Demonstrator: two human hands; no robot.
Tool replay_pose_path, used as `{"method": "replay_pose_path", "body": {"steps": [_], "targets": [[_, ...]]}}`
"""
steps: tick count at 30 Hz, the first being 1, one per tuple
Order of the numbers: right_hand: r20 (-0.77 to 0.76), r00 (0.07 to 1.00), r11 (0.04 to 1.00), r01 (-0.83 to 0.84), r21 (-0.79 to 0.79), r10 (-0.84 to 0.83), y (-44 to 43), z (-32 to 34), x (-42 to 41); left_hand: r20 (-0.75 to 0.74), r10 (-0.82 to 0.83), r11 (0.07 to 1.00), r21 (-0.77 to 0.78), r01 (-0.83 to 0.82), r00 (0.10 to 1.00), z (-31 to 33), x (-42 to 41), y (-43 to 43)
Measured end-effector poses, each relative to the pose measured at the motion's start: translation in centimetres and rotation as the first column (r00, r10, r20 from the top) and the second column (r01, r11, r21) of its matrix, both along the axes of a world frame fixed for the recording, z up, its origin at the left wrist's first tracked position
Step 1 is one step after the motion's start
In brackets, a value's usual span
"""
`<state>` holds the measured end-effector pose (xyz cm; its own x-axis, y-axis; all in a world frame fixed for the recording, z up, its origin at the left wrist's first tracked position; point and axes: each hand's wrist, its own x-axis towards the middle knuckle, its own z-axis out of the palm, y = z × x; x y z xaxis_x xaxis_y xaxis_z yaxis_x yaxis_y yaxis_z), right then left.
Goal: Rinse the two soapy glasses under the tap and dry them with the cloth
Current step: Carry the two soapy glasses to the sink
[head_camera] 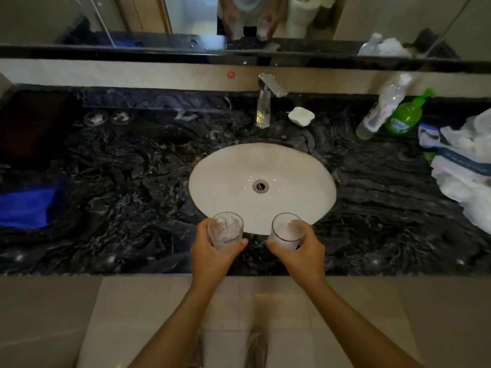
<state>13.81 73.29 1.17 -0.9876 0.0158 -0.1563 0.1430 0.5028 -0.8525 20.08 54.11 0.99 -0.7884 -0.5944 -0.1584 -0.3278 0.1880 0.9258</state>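
I hold one clear glass in each hand over the near rim of the white oval sink (pixel 225 166). My left hand (pixel 212 257) grips the left glass (pixel 225 229), which has white foam inside. My right hand (pixel 299 252) grips the right glass (pixel 285 229), also cloudy with suds and tilted slightly left. The chrome tap (pixel 264 104) stands behind the sink, with no water running. A blue cloth (pixel 26 205) lies on the dark marble counter at the far left.
A white soap bar (pixel 301 116) lies right of the tap. A clear bottle (pixel 380 110) and a green bottle (pixel 406 115) stand at the back right, beside crumpled plastic bags (pixel 467 166). Two foamy ring marks (pixel 109 117) sit at the back left. A mirror runs behind the counter.
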Motion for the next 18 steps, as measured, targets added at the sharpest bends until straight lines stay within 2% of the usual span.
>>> {"method": "replay_pose_path", "body": {"steps": [12,18], "targets": [[-0.027,0.998,0.997,0.048,-0.061,-0.05,3.0,-2.7,0.5,-0.023,0.067,0.994,-0.086,-0.068,0.998,-2.4,0.8,3.2],[-0.056,0.998,0.999,0.032,-0.021,-0.033,5.0,-2.8,-0.3,-0.019,0.068,0.991,-0.113,-0.07,0.998,-2.8,0.5,3.1]]}}
